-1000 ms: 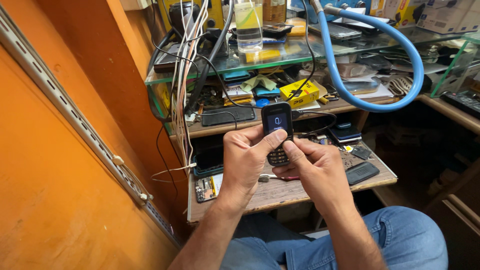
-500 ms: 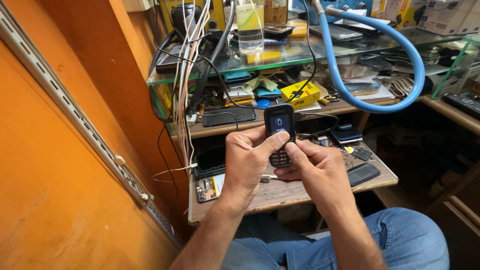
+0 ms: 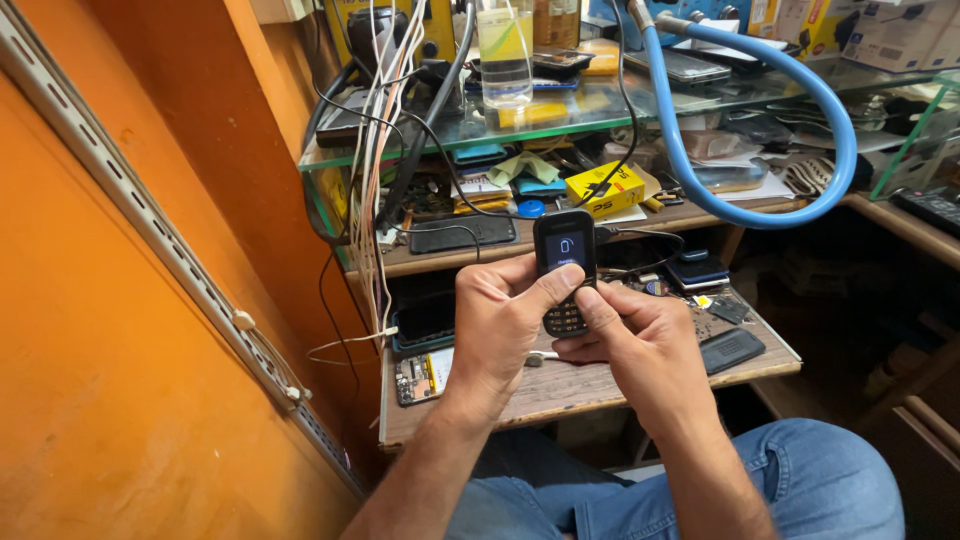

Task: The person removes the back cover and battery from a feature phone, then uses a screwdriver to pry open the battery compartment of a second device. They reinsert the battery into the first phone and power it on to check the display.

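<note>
Here, both hands [image 3: 570, 330] clasping keypad phone [image 3: 565, 262], wooden bench [image 3: 560, 385], orange wall [image 3: 110, 400].

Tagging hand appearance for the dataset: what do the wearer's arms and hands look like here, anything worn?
Both forearms are bare to the frame's lower edge: no sleeves in view. The left hand and right hand wear no gloves; no rings, watch or wristband show. Fingernails are short. No markings or cables on the arms. Below them, blue denim jeans cover the legs.

Black keypad phone [image 3: 565, 262], blue flexible hose [image 3: 800, 110], yellow box [image 3: 604, 188], orange wall [image 3: 110, 400]
</note>
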`<state>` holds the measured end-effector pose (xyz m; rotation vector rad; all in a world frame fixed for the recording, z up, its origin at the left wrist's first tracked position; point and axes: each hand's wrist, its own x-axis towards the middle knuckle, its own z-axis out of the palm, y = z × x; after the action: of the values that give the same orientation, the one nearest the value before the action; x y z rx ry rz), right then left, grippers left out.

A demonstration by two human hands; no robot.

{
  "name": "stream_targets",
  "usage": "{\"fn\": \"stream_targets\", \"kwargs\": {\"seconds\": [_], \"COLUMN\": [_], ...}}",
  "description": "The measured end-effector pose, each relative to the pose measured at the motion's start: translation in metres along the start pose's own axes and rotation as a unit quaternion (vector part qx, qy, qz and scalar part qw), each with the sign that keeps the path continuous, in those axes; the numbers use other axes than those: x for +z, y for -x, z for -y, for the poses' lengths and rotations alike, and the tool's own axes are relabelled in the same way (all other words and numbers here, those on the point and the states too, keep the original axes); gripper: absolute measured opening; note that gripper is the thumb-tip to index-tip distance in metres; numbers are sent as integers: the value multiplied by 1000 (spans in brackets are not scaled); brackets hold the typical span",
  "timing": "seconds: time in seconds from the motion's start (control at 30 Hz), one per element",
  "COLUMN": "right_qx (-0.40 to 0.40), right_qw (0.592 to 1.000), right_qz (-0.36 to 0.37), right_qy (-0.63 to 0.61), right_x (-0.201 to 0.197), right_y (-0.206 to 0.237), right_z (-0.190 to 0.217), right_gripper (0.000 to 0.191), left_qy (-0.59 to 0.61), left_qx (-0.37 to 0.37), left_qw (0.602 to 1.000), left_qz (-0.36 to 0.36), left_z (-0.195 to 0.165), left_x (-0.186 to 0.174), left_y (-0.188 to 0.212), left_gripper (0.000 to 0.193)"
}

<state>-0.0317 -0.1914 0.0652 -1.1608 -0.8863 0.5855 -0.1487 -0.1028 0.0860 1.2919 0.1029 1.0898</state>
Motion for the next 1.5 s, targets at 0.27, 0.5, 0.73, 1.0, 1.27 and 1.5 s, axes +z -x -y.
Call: {"fn": "stream_targets", "kwargs": {"seconds": [0.27,0.5,0.73,1.0,1.27,1.5], "right_qx": [0,-2,36,-417,-488,-496], "right_qw": [1000,1000,998,813,733,712], "right_qz": [0,4,18,-110,24,58], "right_qy": [0,6,45,391,474,493], "right_x": [0,-1,-3,-25,-32,-39], "right_y": [-1,0,-1,16,-33,-44], "right_z": [1,0,11,71,71,71], "right_gripper": [25,26,27,30,37,34], "left_qy": [-14,-12,-4,-4,25,67], "left_qx": [5,-3,22,18,-31,-75], "left_qw": [1000,1000,1000,1000,997,993], "left_qz": [-1,-5,0,5,62,68], "left_z": [-3,-2,4,4,5,11], "left_x": [1,1,-4,-14,-22,-26], "left_y": [0,1,-4,-8,-12,-17], "left_gripper": [12,11,12,18,19,20]}}
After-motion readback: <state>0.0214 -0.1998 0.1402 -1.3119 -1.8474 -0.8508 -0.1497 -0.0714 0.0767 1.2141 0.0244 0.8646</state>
